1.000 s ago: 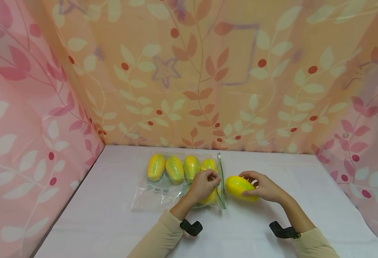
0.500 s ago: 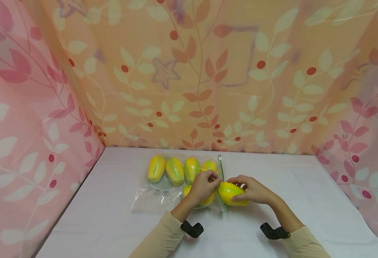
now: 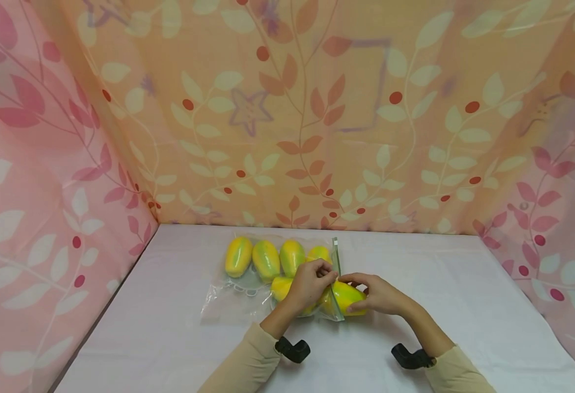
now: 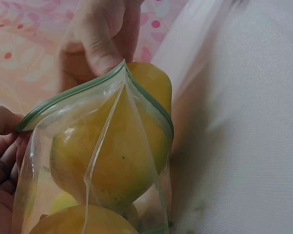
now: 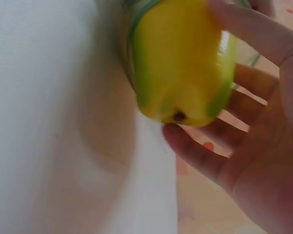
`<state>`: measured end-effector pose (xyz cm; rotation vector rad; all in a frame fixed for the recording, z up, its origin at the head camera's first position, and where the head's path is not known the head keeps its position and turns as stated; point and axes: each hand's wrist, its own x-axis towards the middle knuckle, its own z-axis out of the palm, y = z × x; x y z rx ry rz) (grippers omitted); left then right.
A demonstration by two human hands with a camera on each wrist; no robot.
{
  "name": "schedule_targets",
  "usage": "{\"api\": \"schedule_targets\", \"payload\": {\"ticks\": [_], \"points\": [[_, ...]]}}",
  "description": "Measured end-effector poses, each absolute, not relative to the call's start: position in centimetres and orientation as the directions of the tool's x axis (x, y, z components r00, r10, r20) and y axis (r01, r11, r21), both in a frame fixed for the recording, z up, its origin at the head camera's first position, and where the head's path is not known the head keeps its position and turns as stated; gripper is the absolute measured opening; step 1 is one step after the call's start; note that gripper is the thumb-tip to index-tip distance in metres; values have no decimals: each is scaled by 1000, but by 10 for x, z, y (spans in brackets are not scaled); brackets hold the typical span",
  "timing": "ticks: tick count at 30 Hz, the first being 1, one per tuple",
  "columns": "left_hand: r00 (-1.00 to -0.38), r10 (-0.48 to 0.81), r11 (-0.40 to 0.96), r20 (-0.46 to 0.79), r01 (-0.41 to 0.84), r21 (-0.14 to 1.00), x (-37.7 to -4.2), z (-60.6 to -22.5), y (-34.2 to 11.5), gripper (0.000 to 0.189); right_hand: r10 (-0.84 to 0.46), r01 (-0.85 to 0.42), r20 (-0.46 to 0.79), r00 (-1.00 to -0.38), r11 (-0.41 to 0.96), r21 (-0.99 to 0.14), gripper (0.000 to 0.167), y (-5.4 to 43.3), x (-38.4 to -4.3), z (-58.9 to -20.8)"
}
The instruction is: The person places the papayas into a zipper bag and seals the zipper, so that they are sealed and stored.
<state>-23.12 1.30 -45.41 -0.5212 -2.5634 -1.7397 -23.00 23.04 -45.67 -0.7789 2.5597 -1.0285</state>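
My left hand [image 3: 308, 287] pinches the green zip edge [image 3: 335, 255] of a clear zip bag [image 3: 221, 308] lying on the table. My right hand [image 3: 384, 295] holds a yellow-green papaya [image 3: 351, 301] at the bag's mouth, fingers and thumb around its outer end. In the left wrist view, most of this papaya [image 4: 115, 156] shows through the plastic, and its far end sticks out past the zip. The right wrist view shows its dark-spotted end [image 5: 180, 97] outside the bag. Several more papayas [image 3: 265, 261] lie inside, some partly hidden behind my left hand.
A white cloth [image 3: 135, 327] covers the table. Patterned curtains [image 3: 287, 136] stand at the back and both sides. Dark wrist mounts [image 3: 293, 349] sit on both forearms.
My right hand has moved left, carrying the papaya from beside the bag into its mouth. A papaya inside has shifted left. My left hand stays at the zip edge.
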Motion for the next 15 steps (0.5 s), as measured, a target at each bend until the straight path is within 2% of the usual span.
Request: {"api": "schedule_targets", "payload": {"ticks": [8, 15], "points": [[-950, 261, 329, 174, 256, 909, -230, -451, 12, 15, -607, -346, -75, -791, 545, -764, 59, 240, -233, -457], [-942, 271, 317, 198, 282, 906, -231, -456, 15, 14, -609, -355, -17, -793, 484, -800, 57, 233, -231, -466]]}}
